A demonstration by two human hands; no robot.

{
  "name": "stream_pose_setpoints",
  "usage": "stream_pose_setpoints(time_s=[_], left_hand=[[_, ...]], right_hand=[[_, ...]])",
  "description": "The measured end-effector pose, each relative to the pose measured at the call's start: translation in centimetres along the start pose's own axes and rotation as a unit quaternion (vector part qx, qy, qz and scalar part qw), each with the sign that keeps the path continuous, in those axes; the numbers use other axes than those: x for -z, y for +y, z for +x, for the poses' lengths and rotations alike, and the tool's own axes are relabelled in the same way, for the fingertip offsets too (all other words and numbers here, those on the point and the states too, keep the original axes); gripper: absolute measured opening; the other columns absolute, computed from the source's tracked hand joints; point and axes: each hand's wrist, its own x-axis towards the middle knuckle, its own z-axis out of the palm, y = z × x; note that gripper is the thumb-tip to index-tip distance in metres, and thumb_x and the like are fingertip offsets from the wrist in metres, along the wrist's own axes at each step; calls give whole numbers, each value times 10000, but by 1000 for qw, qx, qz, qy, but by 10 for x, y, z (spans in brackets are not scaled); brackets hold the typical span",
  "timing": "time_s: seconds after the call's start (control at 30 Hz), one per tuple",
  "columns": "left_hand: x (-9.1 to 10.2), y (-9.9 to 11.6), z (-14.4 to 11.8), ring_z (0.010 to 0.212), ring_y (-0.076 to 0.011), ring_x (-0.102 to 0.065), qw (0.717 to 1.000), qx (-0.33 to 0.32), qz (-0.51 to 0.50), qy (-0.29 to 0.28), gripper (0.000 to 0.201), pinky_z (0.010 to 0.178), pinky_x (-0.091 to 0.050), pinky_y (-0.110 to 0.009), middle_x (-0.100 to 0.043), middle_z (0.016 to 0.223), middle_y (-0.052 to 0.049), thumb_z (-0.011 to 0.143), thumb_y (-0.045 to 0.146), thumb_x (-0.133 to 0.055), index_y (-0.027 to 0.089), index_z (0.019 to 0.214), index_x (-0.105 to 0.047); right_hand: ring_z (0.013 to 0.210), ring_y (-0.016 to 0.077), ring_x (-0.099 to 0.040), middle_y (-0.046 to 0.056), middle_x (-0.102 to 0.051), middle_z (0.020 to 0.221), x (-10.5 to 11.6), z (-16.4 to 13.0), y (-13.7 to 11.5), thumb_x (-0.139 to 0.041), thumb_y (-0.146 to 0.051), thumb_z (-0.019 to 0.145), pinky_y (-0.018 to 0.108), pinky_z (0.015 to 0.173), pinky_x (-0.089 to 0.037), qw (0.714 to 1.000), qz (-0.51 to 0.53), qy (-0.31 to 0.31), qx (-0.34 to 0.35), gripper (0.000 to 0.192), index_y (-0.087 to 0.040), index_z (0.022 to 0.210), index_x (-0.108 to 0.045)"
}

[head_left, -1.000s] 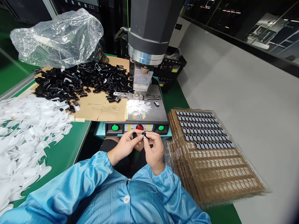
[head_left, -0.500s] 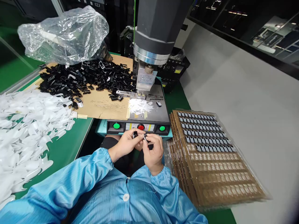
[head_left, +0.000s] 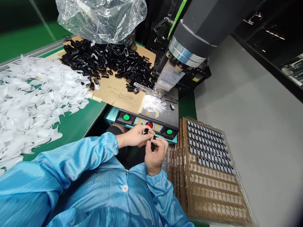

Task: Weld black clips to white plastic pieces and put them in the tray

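My left hand [head_left: 133,136] pinches a small black plastic part [head_left: 146,131] at its fingertips. My right hand [head_left: 155,154] sits just below and to the right, fingers closed on another small black-and-white piece [head_left: 152,138]. The two hands meet close together in front of the press machine's control panel [head_left: 146,123], right under its red button [head_left: 149,125]. Both arms wear light blue sleeves.
A pile of black plastic parts [head_left: 106,61] lies on cardboard [head_left: 118,91] at the back. White plastic pieces [head_left: 30,94] cover the green table at left. A stack of brown trays [head_left: 208,170] with small grey parts stands at right. The press head [head_left: 189,47] hangs over the fixture.
The camera view has swung left and tilted. My hands stay together at the panel, still working the small parts between the fingertips.
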Motion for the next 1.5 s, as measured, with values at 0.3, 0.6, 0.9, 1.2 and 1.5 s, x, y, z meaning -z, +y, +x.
stream_pose_setpoints(time_s=[0.3,0.6,0.9,1.2,1.5], left_hand=[[1,-1,-2,518,-120,-564,999,50,0,-10,447,490,-472,-237,-625,670,10,858,585,-814,164,975,-714],[3,-1,-1,555,-111,-573,999,43,10,-16,465,525,-488,-230,-632,699,9,861,589,-812,153,977,-700],[1,-4,1,608,-113,-595,999,46,-15,-3,475,565,-498,-232,-672,741,-1,783,534,-895,134,960,-711],[5,-12,4,671,-106,-601,999,23,-35,-8,439,678,-503,-246,-682,767,-3,808,503,-889,131,996,-753],[1,-11,3,711,-105,-604,998,34,-52,-15,511,727,-525,-261,-666,819,0,783,520,-909,131,1077,-758]], right_hand=[[1087,234,-618,77,-563,1117,-1,0,0,-703,-221,971,459,947,-573,1000,4,5,21,145,-246,1089,-622],[1071,208,-616,65,-545,1114,-1,-1,2,-713,-197,969,423,925,-591,1000,7,13,18,162,-236,1077,-599],[1092,216,-611,72,-547,1125,-1,-2,6,-692,-223,983,444,936,-586,1000,23,14,9,157,-236,1091,-579],[1120,203,-613,76,-543,1150,-4,-1,7,-656,-262,1013,424,967,-591,996,84,27,-26,147,-240,1117,-554],[1119,195,-638,81,-566,1171,-6,-1,7,-677,-313,1011,425,1012,-583,985,144,48,-85,182,-231,1136,-573]])
